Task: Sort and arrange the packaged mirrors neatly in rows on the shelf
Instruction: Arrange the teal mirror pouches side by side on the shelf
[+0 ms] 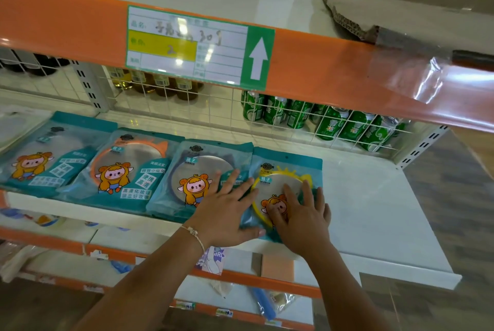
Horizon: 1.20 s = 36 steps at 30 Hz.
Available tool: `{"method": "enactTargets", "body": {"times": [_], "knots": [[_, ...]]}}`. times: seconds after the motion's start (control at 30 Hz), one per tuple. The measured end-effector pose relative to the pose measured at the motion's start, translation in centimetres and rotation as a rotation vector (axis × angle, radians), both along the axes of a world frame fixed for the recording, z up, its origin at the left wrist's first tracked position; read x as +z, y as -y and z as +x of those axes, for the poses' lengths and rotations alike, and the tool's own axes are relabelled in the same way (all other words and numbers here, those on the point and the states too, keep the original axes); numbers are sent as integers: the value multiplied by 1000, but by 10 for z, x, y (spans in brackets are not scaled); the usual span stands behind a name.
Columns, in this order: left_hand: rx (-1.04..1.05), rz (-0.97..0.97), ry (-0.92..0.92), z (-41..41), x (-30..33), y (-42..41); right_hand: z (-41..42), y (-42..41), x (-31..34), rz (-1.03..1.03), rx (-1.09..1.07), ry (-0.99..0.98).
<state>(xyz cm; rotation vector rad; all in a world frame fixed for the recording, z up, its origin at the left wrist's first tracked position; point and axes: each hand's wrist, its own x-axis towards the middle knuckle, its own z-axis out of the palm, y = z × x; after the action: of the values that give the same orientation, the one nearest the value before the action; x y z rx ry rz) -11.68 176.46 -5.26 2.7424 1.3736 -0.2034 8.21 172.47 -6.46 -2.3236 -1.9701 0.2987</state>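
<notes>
Both hands flat, fingers spread: left hand (pixel 227 213), right hand (pixel 302 221) pressing yellow-rimmed packaged mirror (pixel 287 170); probably light, stiff, slippery film, fragile glass; best gripped at edges.

A white metal shelf (pixel 374 210) with a white wire-grid back carried a row of four teal plastic mirror packets lying flat along its front edge: a grey-rimmed one (pixel 45 156) at far left, an orange-rimmed one (pixel 128 167), a dark-rimmed one (pixel 203 170), and a yellow-rimmed one (pixel 288 170), edges overlapping. The shelf's right part lay bare.
</notes>
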Motion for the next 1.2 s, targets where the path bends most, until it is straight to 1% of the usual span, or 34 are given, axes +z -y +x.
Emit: {"method": "enactTargets", "body": {"times": [0.3, 0.5, 0.7, 0.83, 1.1, 1.2], "knots": [[8, 11, -5, 2, -1, 0, 0, -2, -5, -1, 19, 41], [18, 31, 13, 4, -6, 1, 2, -3, -3, 12, 19, 33], [22, 38, -19, 6, -4, 3, 7, -5, 1, 4, 38, 21], [27, 51, -8, 6, -5, 3, 4, -1, -1, 11, 39, 40], [33, 60, -93, 8, -7, 7, 4, 0, 1, 2, 52, 29], [53, 41, -83, 11, -3, 8, 6, 0, 4, -4, 57, 3]]}}
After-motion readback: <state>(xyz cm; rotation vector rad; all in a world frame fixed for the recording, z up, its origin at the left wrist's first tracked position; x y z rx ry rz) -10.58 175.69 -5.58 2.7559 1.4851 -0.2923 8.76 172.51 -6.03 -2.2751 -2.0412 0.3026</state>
